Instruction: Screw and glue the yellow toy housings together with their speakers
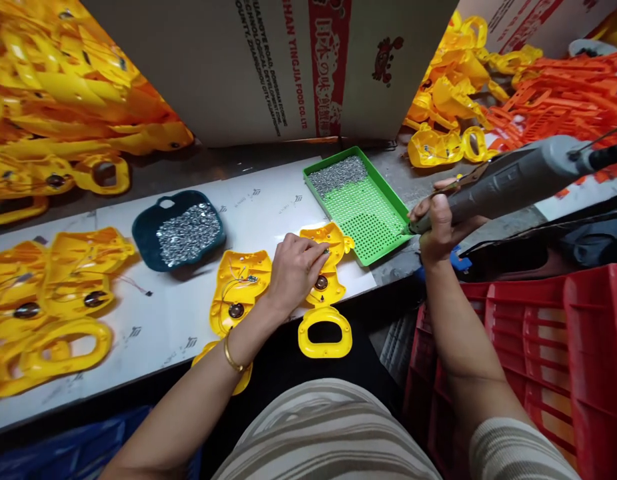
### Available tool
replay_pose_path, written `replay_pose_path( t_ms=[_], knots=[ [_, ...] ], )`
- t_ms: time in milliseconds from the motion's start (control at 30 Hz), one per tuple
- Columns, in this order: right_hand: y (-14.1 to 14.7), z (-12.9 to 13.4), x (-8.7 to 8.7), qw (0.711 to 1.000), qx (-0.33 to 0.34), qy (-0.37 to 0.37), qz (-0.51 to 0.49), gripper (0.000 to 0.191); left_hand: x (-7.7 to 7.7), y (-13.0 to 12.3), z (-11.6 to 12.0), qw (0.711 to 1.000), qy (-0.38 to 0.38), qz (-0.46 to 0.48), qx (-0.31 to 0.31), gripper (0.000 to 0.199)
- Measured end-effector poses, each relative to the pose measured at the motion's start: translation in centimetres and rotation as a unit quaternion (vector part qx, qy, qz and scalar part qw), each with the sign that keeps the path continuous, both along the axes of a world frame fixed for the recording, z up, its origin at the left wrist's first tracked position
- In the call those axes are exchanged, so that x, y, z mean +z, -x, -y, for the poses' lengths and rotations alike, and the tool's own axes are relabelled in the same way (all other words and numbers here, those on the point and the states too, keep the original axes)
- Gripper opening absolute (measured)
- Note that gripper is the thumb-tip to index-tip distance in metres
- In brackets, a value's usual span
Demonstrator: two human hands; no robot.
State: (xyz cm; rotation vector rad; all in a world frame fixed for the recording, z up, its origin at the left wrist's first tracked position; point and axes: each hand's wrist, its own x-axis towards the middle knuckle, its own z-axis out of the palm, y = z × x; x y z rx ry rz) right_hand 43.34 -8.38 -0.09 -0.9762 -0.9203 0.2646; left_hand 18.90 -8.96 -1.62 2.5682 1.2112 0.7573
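My left hand rests over a yellow plastic shell half with a loop handle; its fingers are pinched together at a small dark part inside the shell, mostly hidden. My right hand is wrapped around a grey electric screwdriver, whose tip points left over the green tray. Small metal screws lie at the far end of that tray. Another yellow shell half, with wires and a round dark piece inside, sits left of my left hand.
A dark green basin holds many shiny metal bits. More yellow shells lie on the white board at left. Yellow parts and orange parts are heaped behind. A large carton stands at the back, a red crate at right.
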Motion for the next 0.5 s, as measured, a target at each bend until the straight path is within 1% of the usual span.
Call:
replay_pose_path(
  t_ms=[133,233,300,367,500],
  knots=[
    [0.0,0.0,-0.2,1.000,0.014,-0.006,0.003,0.031,-0.3,-0.1,0.0,1.000,0.001,-0.015,0.019,0.019],
    [0.1,0.1,0.3,0.999,0.015,-0.014,0.035,0.027,-0.4,-0.3,-0.1,0.999,0.026,-0.025,0.020,0.018],
    [0.5,0.4,1.2,0.999,0.014,-0.026,0.040,0.025,-0.3,-0.5,-0.1,0.998,0.048,-0.037,0.016,0.018],
    [1.1,0.8,2.4,0.999,0.023,-0.036,0.025,0.024,-0.2,-0.7,-0.1,0.996,0.065,-0.052,0.013,0.017],
    [3.0,1.8,4.8,0.997,0.065,-0.039,-0.003,0.026,-0.1,-0.9,-0.2,0.994,0.089,-0.066,0.017,0.017]
  ],
)
